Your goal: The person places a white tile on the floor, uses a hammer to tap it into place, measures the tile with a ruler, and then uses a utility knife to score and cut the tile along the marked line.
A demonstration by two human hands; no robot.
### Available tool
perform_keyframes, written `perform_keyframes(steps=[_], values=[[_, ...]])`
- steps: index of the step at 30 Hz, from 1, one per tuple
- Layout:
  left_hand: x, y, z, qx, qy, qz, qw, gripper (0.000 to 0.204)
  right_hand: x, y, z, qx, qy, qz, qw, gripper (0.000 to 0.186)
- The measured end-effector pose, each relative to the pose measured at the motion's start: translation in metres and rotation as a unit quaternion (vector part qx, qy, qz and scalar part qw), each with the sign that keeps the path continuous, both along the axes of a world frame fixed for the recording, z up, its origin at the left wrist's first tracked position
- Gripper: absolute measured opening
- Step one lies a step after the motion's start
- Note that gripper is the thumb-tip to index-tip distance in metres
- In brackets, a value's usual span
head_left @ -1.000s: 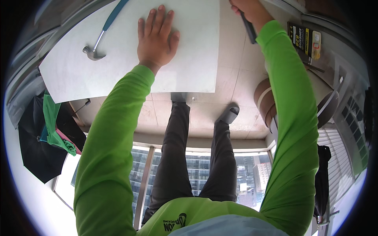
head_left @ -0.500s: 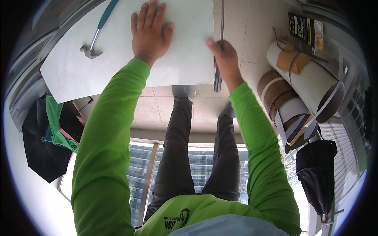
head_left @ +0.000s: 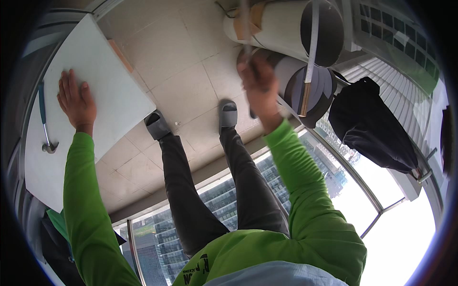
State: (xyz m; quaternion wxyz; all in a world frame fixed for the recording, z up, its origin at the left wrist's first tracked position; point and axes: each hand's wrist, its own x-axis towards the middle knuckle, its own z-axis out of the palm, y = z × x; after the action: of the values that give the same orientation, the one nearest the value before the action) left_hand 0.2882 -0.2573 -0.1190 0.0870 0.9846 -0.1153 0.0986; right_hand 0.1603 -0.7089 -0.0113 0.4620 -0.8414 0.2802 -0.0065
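A white board (head_left: 107, 102) fills the left of the frame, tilted so that its long right edge runs from the upper left down towards the middle left, ending in a corner just beside the person's left shoe (head_left: 157, 125). A thin wooden strip (head_left: 120, 56) shows along the board's upper right edge. To the right of that edge the tiled floor (head_left: 186, 71) lies open up to the rolls at the top of the frame, with the right shoe (head_left: 228, 114) standing on it near the centre.

The left hand (head_left: 76, 102) lies flat on the board near its left side, palm down, fingers stretched out and slightly spread, gripping nothing. Just left of it, well clear of the fingers, a hammer with a blue handle (head_left: 44, 119) lies on the board, its metal head at the lower end.

The right hand (head_left: 257, 88) is raised in the upper centre, blurred, its fingers curled around a long thin dark tool (head_left: 245, 28) that runs up past the top edge; what kind of tool it is cannot be told. Close behind the hand are two large rolls (head_left: 286, 28) with dark ends, and a pale strap (head_left: 312, 43) hangs across them. A dark bag (head_left: 372, 128) sits at the right beside the window frame.
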Motion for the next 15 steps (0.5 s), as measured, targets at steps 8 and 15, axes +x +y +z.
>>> perform_keyframes(steps=[8,15], values=[[0.002,0.010,-0.006,0.010,-0.020,-0.019,1.000,0.060,0.075,-0.232,0.057,-0.223,-0.033,-0.033,0.974,0.040],[0.008,0.017,-0.004,0.016,-0.027,-0.036,0.999,0.059,0.063,-0.317,-0.001,-0.372,0.083,0.022,0.924,0.053]])
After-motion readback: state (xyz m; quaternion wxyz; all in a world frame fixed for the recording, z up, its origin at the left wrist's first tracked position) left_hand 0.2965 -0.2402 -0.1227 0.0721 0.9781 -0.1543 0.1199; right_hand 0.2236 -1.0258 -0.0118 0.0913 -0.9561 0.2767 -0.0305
